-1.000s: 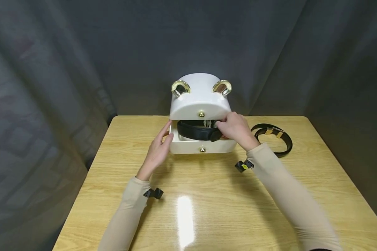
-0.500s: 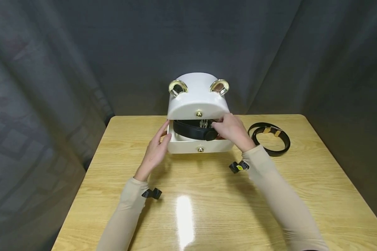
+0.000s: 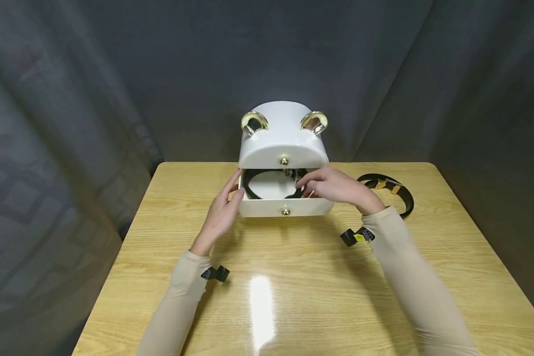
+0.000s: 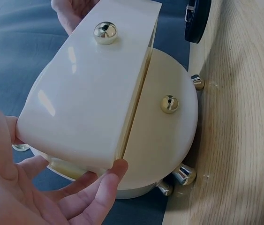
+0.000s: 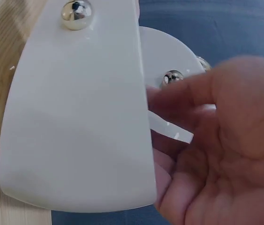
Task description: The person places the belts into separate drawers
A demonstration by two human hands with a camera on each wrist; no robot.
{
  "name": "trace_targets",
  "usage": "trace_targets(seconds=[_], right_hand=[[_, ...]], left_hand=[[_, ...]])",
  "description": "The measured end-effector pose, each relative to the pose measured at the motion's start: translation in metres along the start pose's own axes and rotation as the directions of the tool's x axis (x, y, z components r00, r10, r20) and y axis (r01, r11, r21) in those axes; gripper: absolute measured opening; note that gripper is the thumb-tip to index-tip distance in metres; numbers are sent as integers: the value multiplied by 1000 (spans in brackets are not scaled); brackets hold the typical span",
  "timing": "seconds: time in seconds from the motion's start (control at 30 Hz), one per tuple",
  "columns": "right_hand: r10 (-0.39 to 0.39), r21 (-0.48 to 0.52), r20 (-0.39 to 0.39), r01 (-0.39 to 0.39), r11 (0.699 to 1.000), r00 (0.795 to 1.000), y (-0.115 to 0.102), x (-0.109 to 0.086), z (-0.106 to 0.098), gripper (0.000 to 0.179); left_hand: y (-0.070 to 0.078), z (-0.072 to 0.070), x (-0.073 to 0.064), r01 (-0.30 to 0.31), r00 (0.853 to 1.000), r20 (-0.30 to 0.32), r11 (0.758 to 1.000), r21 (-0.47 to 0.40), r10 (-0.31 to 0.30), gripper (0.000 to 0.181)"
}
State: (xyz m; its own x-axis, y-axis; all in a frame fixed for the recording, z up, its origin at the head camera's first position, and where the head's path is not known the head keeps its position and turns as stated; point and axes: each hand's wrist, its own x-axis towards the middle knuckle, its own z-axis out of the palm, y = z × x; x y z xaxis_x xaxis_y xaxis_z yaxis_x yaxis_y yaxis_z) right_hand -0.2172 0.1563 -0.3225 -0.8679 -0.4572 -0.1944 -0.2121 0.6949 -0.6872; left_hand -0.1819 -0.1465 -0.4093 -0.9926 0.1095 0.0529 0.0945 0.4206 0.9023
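A coiled black belt [image 3: 251, 192] lies in the pulled-out lower drawer [image 3: 262, 207] of a white storage box [image 3: 281, 141] with gold ear-shaped rings. My right hand [image 3: 338, 187] reaches over the drawer's right side, its fingertips at the belt's right part. In the right wrist view the drawer front [image 5: 75, 122] hides those fingertips, so their hold on the belt is unclear. At the drawer's left side rests my left hand [image 3: 220, 217]. Its long, loosely bent fingers [image 4: 106, 190] touch the side and edges of the drawer front [image 4: 85, 93].
A second coiled black belt [image 3: 407, 198] with gold-coloured metal parts lies on the wooden table [image 3: 320, 296], right of the box and partly behind my right wrist. Grey curtains [image 3: 267, 59] hang behind the table. Gold knobs stick out from both drawer fronts.
The belt has gone from standing raised above the drawer front to lying low inside the drawer. My right wrist has shifted right and its fingers have stretched out. The left hand stays in place.
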Motion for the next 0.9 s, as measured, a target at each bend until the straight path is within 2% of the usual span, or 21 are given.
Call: trace_targets(seconds=[0.1, 0.4, 0.63, 0.9], right_hand=[[-42, -38, 45, 44, 998, 998, 1, -2, -1, 38], [-60, -82, -28, 58, 995, 998, 4, -2, 4, 35], [-54, -50, -69, 51, 997, 996, 8, -6, 5, 36], [-76, 8, -82, 77, 997, 994, 8, -12, 5, 38]], left_hand=[[1, 0, 0, -6, 1000, -1, 1000, 10, 6, 52], [0, 0, -1, -6, 1000, -4, 1000, 20, 6, 52], [0, 0, -1, -4, 1000, -1, 1000, 23, 4, 52], [0, -1, -1, -6, 1000, 2, 1000, 29, 6, 53]])
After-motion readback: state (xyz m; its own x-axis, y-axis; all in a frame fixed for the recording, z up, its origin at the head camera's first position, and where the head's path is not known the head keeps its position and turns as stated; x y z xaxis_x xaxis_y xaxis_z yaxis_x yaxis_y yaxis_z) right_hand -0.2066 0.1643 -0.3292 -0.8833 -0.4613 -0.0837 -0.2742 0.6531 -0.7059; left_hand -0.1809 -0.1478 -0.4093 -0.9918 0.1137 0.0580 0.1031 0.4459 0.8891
